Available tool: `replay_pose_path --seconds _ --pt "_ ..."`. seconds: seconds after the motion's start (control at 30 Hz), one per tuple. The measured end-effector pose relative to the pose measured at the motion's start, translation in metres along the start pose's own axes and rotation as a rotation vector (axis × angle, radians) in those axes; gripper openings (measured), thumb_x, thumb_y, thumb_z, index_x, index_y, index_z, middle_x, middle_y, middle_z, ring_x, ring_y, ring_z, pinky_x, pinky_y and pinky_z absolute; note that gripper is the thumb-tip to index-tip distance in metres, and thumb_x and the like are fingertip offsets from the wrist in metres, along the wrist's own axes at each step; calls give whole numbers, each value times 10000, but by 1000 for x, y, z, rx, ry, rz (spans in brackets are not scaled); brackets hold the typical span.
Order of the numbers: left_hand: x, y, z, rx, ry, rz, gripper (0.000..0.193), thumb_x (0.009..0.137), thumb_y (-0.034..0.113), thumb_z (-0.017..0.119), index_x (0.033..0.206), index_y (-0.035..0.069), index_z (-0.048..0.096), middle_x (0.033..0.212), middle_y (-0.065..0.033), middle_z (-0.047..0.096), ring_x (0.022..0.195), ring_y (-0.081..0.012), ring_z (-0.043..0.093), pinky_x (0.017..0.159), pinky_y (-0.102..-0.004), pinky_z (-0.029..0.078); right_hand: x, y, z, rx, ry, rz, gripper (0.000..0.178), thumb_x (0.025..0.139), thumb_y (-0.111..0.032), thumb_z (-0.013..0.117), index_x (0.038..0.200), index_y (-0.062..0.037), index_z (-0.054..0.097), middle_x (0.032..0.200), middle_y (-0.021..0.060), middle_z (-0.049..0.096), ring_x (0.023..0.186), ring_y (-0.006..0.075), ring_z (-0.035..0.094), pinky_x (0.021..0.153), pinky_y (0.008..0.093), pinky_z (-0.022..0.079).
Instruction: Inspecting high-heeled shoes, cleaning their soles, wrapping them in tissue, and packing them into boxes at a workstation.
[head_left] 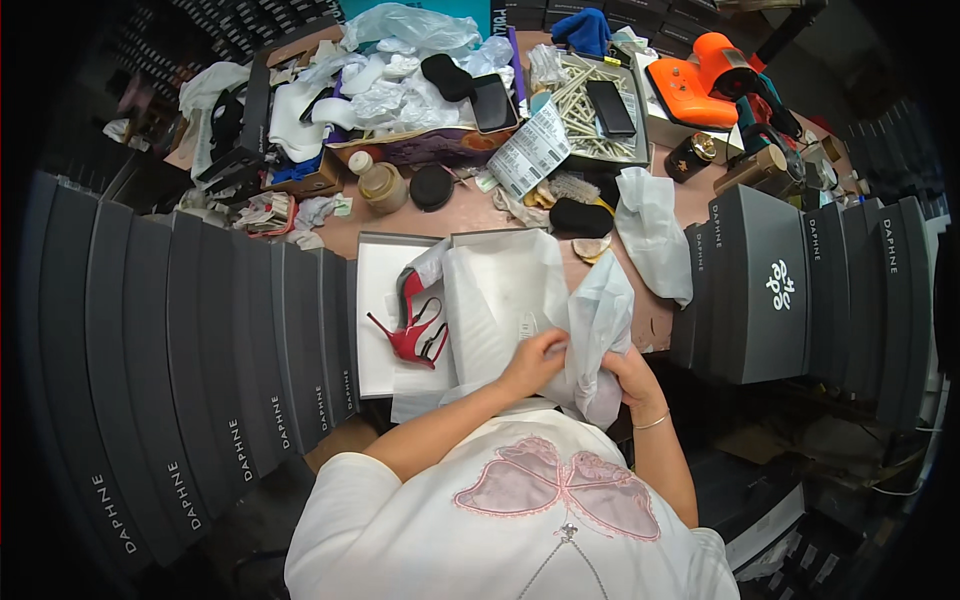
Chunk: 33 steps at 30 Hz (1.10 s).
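In front of my body I hold a thin white bag (600,310) upright. What it contains, if anything, is hidden. My left hand (535,362) pinches its left edge, with fingertips together. My right hand (630,378) grips the bag from its right side, the fingers partly behind it. To the left, a red high-heeled sandal (415,340) with dark straps lies on its side in an open shoebox (377,262). White tissue paper (490,280) spreads over the box beside the sandal, close to my left hand.
Stacked dark shoeboxes (215,350) line my left; more shoeboxes (760,285) stand at right. Another white bag (650,225) lies beyond my right hand. Farther back are a bottle (380,185), a printed label sheet (530,150), a box of sticks (590,95) and an orange device (700,85).
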<state>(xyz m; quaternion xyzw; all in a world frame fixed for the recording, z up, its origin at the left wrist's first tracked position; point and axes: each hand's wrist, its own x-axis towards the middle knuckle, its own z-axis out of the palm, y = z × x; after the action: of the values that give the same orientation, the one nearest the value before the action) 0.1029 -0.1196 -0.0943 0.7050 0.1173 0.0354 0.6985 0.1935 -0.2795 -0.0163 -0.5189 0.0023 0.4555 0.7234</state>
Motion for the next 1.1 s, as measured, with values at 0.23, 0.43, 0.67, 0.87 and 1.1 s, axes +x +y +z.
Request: replay_pose_path --seconds 0.23,0.43,0.67,0.87,1.1 --pt "-30 50 -83 470 173 112 279 827 90 634 1086 -14 626 965 -164 640 894 -282 626 781 -342 497 23 -1 11 -192 28 -13 464 826 -134 690 1225 30 518 1112 69 609 1003 163 568 889 306 454" --pt "-18 -8 -201 1036 414 -295 690 788 153 675 1388 55 350 1110 -247 561 919 -421 592 796 -468 487 1 -16 9 -307 80 -114 416 818 -153 720 1155 37 566 1073 70 627 968 160 577 870 302 458" --pt "22 41 -223 989 363 -192 623 708 69 608 1308 62 442 881 -241 628 853 -425 613 758 -498 475 -25 -55 -12 -417 195 -210 328 836 -123 684 1106 37 589 1015 56 637 912 137 584 817 285 467" --pt "87 72 -249 952 251 -150 570 701 103 616 1254 46 489 1001 -254 639 968 -427 599 846 -472 472 -55 -69 -22 -318 305 -331 412 817 -110 692 1169 55 556 1094 82 623 958 160 586 842 295 459" --pt "154 38 -264 773 127 -236 593 716 151 670 1260 9 481 1094 -247 619 1032 -394 594 883 -437 470 -74 -80 -23 -206 361 -375 444 823 -114 688 1207 40 529 1133 87 613 1014 182 582 897 308 441"
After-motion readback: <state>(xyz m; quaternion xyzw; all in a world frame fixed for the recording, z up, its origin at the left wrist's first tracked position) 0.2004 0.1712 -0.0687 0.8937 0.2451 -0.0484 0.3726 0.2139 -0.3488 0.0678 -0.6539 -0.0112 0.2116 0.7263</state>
